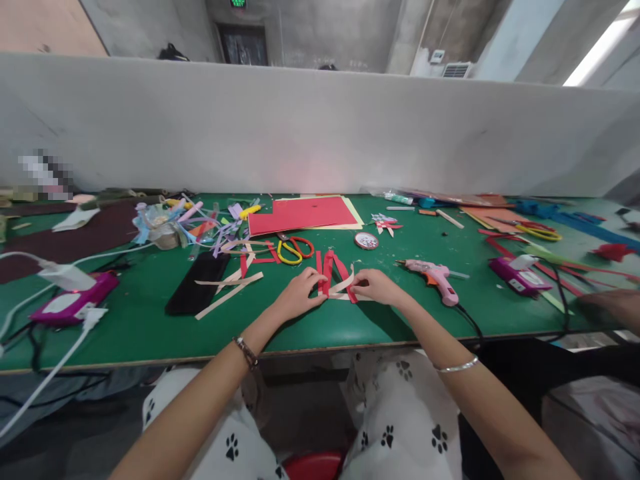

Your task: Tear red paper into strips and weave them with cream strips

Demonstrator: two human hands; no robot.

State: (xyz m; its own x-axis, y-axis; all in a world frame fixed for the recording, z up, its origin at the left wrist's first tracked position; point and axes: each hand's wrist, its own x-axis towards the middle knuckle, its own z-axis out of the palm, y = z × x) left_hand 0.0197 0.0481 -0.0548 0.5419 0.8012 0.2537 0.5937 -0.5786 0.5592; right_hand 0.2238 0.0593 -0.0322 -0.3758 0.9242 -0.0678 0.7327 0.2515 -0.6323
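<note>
Several red strips (328, 270) and a curled cream strip (342, 285) lie crossed on the green table in front of me. My left hand (303, 293) has its fingers closed at the left red strips, holding their lower part near the tabletop. Thumb and fingertips of my right hand (376, 287) are pinched at the cream strip, where it meets the slanting right-hand red strip. The exact contact under the fingertips is partly hidden. Left of my hands are loose cream strips (230, 295) and scissors with yellow and red handles (295, 251).
A black phone (197, 283) lies to the left, red sheets (305, 215) behind. On the right are a pink glue gun (434, 277) with its cord and a purple power strip (520, 276). Another person's hand (613, 308) rests at the far right. A grey partition (320, 133) borders the table's back.
</note>
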